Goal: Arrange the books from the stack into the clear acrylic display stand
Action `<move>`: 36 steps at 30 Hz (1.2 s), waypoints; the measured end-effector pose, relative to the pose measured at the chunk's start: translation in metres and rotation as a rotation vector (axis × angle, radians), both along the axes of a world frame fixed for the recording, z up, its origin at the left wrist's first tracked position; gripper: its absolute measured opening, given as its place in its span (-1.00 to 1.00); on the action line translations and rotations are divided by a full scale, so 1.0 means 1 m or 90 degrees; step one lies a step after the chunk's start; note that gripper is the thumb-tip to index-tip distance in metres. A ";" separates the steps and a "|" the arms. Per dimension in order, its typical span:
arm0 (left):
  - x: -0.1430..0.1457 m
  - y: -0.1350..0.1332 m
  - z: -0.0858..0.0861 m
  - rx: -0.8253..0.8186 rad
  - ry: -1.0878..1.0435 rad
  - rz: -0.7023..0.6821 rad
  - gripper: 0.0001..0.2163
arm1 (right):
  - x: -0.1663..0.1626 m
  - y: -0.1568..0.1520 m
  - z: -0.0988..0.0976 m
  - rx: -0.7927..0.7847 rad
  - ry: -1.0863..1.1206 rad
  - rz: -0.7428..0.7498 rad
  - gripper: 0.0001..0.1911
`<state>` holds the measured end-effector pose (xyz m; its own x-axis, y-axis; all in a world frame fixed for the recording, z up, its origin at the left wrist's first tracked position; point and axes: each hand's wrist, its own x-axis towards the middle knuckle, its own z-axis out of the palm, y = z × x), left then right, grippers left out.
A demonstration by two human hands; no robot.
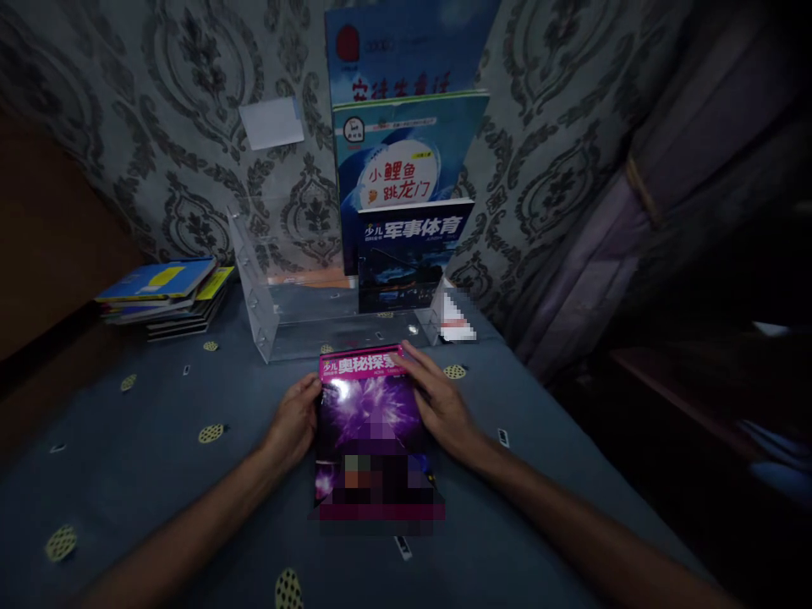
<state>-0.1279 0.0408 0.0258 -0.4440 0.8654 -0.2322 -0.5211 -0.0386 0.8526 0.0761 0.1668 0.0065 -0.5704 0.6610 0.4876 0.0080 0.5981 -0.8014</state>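
Observation:
A glossy purple book (374, 431) with a pink title band lies flat on the blue-grey tablecloth (158, 457) in front of me. My left hand (293, 421) grips its left edge, fingers curled round it. My right hand (437, 402) holds the right edge, fingers reaching to the top corner. Just beyond the book stands a clear acrylic display rack (266, 313). Three books stand in its right side in tiers: a dark blue one (406, 254) in front, a light blue one (406, 152) behind it, and a blue one (393, 42) at the top.
A stack of thin books (168, 296) lies at the far left of the table. A white paper note (271, 123) is stuck on the patterned wallpaper. A curtain (609, 237) hangs at the right, with dark space beyond the table's right edge.

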 end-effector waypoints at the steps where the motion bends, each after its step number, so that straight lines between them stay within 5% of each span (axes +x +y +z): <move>1: 0.000 0.000 -0.002 0.002 0.003 -0.003 -0.64 | -0.001 0.001 0.000 -0.044 0.014 -0.026 -0.53; 4: 0.000 0.001 -0.007 0.003 0.011 -0.007 -0.60 | -0.004 0.005 -0.001 -0.270 0.034 -0.054 -0.41; 7: 0.001 0.002 -0.007 0.005 0.018 0.002 -0.58 | -0.006 0.005 0.004 -0.456 0.030 0.024 -0.34; 12: 0.004 0.002 0.015 0.031 0.060 0.035 -0.55 | -0.001 -0.004 0.025 -0.531 -0.073 0.288 -0.51; 16: 0.013 0.002 0.041 0.079 0.103 0.052 -0.60 | 0.002 -0.007 0.037 -0.561 -0.077 0.358 -0.51; 20: 0.021 0.004 0.062 0.142 0.185 0.093 -0.65 | 0.001 -0.004 0.052 -0.482 -0.020 0.318 -0.53; 24: 0.021 0.010 0.079 0.220 0.367 0.174 -0.66 | 0.003 0.000 0.088 -0.302 -0.005 0.282 -0.62; 29: 0.016 0.021 0.076 0.290 0.448 0.208 -0.50 | 0.011 0.006 0.129 -0.039 -0.010 0.198 -0.74; 36: 0.002 0.039 0.019 0.162 0.314 0.128 -0.43 | 0.005 0.020 0.076 0.062 -0.069 0.115 -0.64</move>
<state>-0.1257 0.0802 0.0446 -0.6076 0.7548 0.2473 -0.0274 -0.3311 0.9432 0.0811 0.1871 0.0828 -0.7282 0.4956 0.4734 -0.0234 0.6723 -0.7399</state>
